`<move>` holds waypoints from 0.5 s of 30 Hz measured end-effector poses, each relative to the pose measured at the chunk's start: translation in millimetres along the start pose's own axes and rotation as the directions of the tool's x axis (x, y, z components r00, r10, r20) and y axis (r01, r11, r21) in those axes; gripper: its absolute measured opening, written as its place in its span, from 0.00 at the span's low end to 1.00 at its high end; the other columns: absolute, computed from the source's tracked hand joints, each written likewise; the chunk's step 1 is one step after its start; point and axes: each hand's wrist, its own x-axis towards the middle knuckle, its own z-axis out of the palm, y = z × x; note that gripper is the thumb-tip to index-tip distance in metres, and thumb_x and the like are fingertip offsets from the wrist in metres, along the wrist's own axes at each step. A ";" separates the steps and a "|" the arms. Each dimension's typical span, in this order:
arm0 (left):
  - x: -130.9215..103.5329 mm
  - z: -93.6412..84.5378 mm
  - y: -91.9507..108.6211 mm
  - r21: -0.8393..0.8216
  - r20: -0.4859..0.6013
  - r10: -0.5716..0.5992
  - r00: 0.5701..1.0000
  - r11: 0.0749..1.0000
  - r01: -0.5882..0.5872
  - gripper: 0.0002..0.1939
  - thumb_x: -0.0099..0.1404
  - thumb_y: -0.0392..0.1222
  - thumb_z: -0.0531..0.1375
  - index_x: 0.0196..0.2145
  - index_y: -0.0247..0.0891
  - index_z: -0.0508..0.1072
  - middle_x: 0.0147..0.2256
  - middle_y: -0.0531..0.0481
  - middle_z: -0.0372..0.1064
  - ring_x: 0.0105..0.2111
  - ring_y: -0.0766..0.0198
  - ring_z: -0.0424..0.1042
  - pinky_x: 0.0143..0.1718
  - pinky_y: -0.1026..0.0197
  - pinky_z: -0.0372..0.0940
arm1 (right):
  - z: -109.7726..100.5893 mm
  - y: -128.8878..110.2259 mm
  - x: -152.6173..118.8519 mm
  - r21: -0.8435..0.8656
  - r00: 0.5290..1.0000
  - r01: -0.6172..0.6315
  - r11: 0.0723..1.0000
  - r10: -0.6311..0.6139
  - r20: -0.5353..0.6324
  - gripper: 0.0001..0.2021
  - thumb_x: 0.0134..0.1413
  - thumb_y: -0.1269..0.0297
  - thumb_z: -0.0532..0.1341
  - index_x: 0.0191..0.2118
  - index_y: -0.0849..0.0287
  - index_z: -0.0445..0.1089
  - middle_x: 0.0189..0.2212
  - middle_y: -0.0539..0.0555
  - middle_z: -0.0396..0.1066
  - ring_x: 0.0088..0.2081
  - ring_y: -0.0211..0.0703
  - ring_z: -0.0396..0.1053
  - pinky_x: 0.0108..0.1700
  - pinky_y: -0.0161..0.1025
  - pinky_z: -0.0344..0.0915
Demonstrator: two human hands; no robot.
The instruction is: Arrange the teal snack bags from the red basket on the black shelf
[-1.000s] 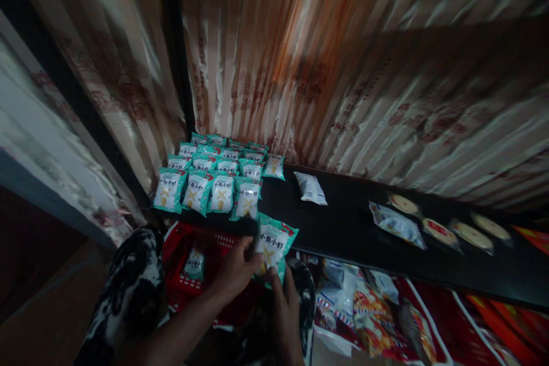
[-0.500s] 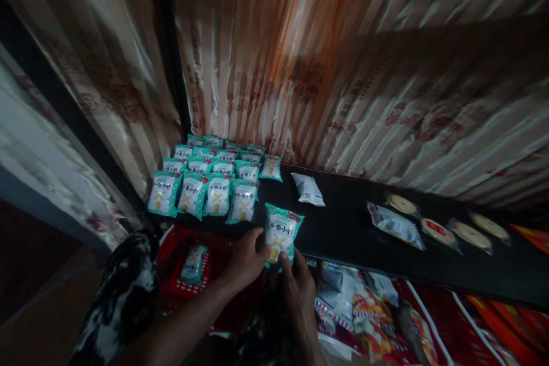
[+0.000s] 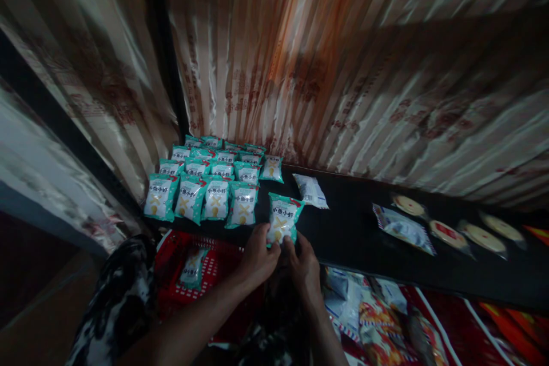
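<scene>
A teal and white snack bag (image 3: 283,218) is held upright between my two hands at the front edge of the black shelf (image 3: 343,234). My left hand (image 3: 261,251) grips its lower left side, and my right hand (image 3: 302,257) its lower right corner. Whether the bag's bottom rests on the shelf cannot be made out. Just left of it, several matching snack bags (image 3: 217,199) stand in rows. Behind the held bag lies a white packet (image 3: 310,190).
Below the shelf, a red basket (image 3: 171,257) contains another teal bag (image 3: 194,269). Farther right lie a clear-and-white packet (image 3: 404,229) and several round packaged items (image 3: 448,234). More colourful packets (image 3: 377,314) sit underneath. A striped curtain (image 3: 266,57) hangs behind.
Both hands have moved the snack bag up and forward, closer over the shelf. My left fingers now close on its side. The view has shifted slightly.
</scene>
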 end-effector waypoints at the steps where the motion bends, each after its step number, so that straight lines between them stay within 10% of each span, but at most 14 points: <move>1: 2.3 1.2 -2.2 0.035 0.007 0.004 1.000 0.999 -0.005 0.19 0.48 0.30 0.62 0.40 0.39 0.72 0.48 0.42 0.67 0.45 0.53 0.68 0.50 0.56 0.60 | 1.0 2.1 2.8 -0.029 1.000 0.026 0.999 -0.026 -0.008 0.32 0.52 0.44 0.50 0.49 0.69 0.68 0.45 0.69 0.70 0.47 0.57 0.67 0.49 0.50 0.62; 15: 18.3 9.6 -9.9 0.507 0.157 0.156 0.975 0.835 -0.215 0.27 0.56 0.34 0.53 0.55 0.31 0.61 0.56 0.39 0.59 0.55 0.56 0.61 0.55 0.58 0.59 | 8.7 8.1 28.5 -0.254 1.000 0.001 0.967 0.004 0.020 0.30 0.54 0.49 0.45 0.48 0.70 0.68 0.43 0.68 0.71 0.46 0.57 0.68 0.47 0.48 0.62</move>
